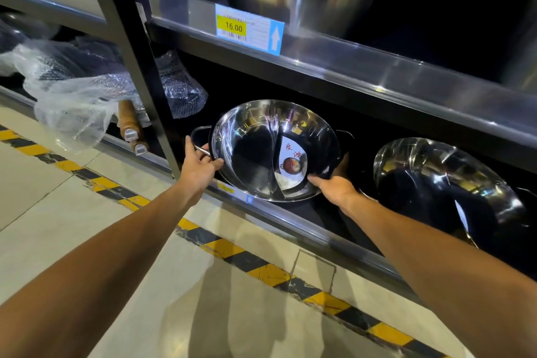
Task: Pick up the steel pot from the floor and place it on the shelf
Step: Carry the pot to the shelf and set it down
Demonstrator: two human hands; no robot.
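Observation:
The steel pot (250, 142) is a shiny, shallow, two-handled pan with a curved divider and a paper label inside. It stands tilted toward me on the dark bottom shelf (290, 216), leaning back into the shelf. My left hand (200, 167) grips its left rim beside the loop handle. At the pot's lower right rim, my right hand (334, 186) holds on with fingers curled under the edge. The pot's far underside is hidden.
A second tilted steel pot (436, 180) stands to the right on the same shelf. A black upright post (139, 67) rises just left of my left hand. Plastic-wrapped pans with wooden handles (130, 128) lie further left. The shelf above (348, 64) carries a 16.00 price tag (247, 27) and large steel pots. Yellow-black tape (261, 267) marks the floor.

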